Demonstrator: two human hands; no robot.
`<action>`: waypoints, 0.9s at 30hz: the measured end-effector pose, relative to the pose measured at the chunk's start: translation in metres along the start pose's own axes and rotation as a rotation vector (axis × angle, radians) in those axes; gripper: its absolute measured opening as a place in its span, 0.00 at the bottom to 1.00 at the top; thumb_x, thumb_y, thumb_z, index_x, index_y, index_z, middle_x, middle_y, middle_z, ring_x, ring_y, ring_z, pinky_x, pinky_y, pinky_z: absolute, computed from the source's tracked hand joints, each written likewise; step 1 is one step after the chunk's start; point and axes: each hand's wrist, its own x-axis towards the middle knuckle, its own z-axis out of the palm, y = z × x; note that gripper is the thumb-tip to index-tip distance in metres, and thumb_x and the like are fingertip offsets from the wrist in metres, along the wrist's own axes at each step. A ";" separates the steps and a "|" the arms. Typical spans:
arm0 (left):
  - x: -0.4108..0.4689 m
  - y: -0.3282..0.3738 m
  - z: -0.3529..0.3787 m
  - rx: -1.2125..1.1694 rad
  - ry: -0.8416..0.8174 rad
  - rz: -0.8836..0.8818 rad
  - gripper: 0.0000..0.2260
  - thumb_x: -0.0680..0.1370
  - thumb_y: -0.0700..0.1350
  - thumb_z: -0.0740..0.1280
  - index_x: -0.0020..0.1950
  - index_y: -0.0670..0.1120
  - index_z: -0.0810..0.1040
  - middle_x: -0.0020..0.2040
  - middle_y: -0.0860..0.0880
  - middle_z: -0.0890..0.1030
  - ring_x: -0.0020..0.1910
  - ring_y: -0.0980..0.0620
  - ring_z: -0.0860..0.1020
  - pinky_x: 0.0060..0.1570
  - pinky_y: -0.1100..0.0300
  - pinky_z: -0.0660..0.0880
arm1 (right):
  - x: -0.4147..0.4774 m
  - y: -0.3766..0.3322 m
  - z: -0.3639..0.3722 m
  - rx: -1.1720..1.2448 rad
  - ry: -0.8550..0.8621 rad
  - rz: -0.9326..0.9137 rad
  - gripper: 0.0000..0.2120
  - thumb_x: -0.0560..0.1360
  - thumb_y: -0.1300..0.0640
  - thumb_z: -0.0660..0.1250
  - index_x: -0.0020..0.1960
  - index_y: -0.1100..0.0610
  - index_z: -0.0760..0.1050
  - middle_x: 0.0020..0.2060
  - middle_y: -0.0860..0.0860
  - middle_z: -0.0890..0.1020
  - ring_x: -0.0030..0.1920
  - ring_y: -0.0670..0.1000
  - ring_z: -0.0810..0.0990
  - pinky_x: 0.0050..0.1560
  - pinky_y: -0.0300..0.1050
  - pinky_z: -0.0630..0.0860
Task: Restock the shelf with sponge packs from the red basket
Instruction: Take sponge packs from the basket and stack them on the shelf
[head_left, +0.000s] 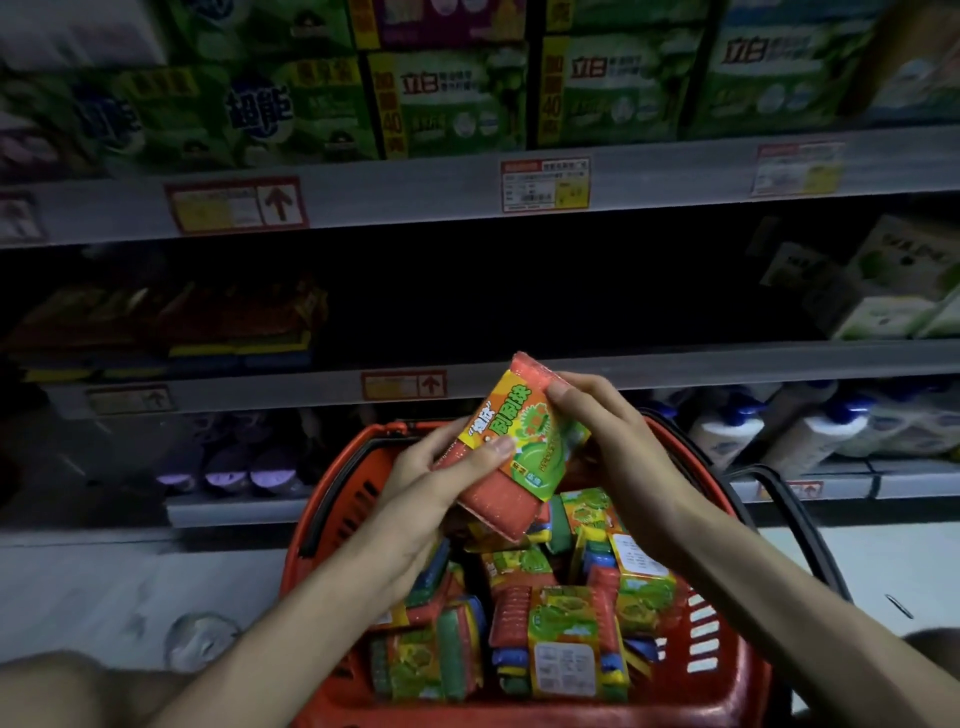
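A sponge pack (524, 441) with an orange-red scourer face and a green and yellow label is held tilted above the red basket (332, 499). My left hand (441, 478) grips its lower left side with the thumb on the label. My right hand (613, 441) pinches its upper right corner. Several more sponge packs (561, 639) lie jumbled inside the basket. On the dark middle shelf (675, 364), a stack of similar sponge packs (208, 322) sits at the left.
Green boxes (452, 98) fill the top shelf above price tags (545, 184). White boxes (893, 291) stand at the middle shelf's right. Bottles with blue caps (779, 431) line the low shelf. Black basket handles (800, 509) hang at the right.
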 end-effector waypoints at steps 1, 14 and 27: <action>0.000 0.000 -0.002 -0.008 0.010 0.000 0.28 0.68 0.54 0.78 0.67 0.52 0.79 0.58 0.47 0.86 0.57 0.47 0.85 0.65 0.45 0.77 | 0.000 -0.001 0.003 0.001 0.010 0.007 0.14 0.79 0.43 0.67 0.62 0.46 0.79 0.56 0.51 0.84 0.54 0.54 0.85 0.56 0.58 0.81; -0.005 0.012 -0.021 -0.215 0.259 0.086 0.20 0.75 0.57 0.73 0.64 0.52 0.80 0.56 0.47 0.86 0.58 0.46 0.84 0.67 0.40 0.75 | -0.009 -0.002 0.035 0.012 -0.010 -0.101 0.32 0.76 0.47 0.72 0.77 0.40 0.63 0.61 0.50 0.82 0.59 0.48 0.84 0.53 0.45 0.82; -0.019 0.018 -0.041 0.068 0.238 0.135 0.16 0.76 0.54 0.73 0.63 0.58 0.81 0.56 0.53 0.86 0.57 0.51 0.84 0.64 0.47 0.77 | -0.020 0.003 0.047 -0.058 -0.057 -0.143 0.26 0.77 0.54 0.72 0.73 0.42 0.71 0.56 0.48 0.84 0.54 0.48 0.85 0.51 0.44 0.83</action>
